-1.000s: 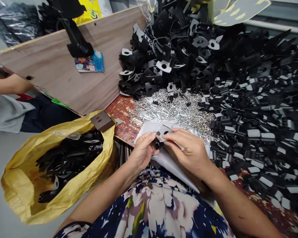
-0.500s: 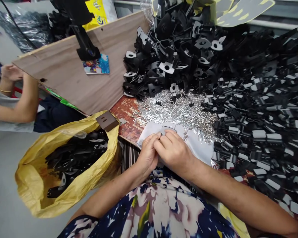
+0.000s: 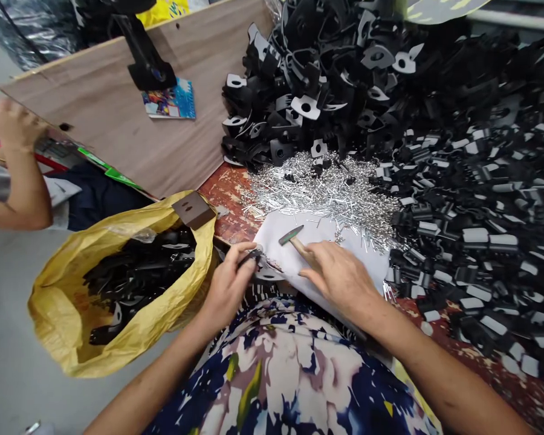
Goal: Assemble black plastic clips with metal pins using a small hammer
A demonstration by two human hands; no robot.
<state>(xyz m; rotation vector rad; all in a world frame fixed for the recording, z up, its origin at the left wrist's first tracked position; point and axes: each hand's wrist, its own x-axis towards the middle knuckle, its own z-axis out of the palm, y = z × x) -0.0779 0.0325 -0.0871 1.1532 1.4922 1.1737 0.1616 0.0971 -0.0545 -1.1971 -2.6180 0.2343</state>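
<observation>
Fingers of the left hand (image 3: 229,287), what are they doing?

Thumb and fingertips (image 3: 243,248) are pinched narrow on a small black plastic part (image 3: 254,257), held at the near-left edge of a white sheet (image 3: 358,260) spread on the table.

And the right hand (image 3: 340,278)?

Its fingers are closed round the pale wooden handle of a small hammer with a grey-green metal head (image 3: 292,235). It sits over the white sheet, just right of the black part.

Which way does the hammer point?

Its long axis runs from the right hand toward the far left, with the head at the far-left end. The head lies crosswise to the handle, just above or on the sheet; I cannot tell which.

What containers are about?

One crumpled yellow plastic bag (image 3: 54,314), near left, with its mouth open. It holds a heap of flat black parts (image 3: 131,284), and a brown card rectangle with two holes (image 3: 193,209) rests on its far rim.

And farther out?

A loose heap of thin silver pins (image 3: 321,190) lies just beyond the sheet. Behind it rises a mound of large black clips (image 3: 326,72), and to the right spreads a field of small black pieces with white ends (image 3: 480,229). A pale wooden board (image 3: 118,121) leans at the far left, and another person's bent arm (image 3: 22,181) shows at the left edge.
</observation>
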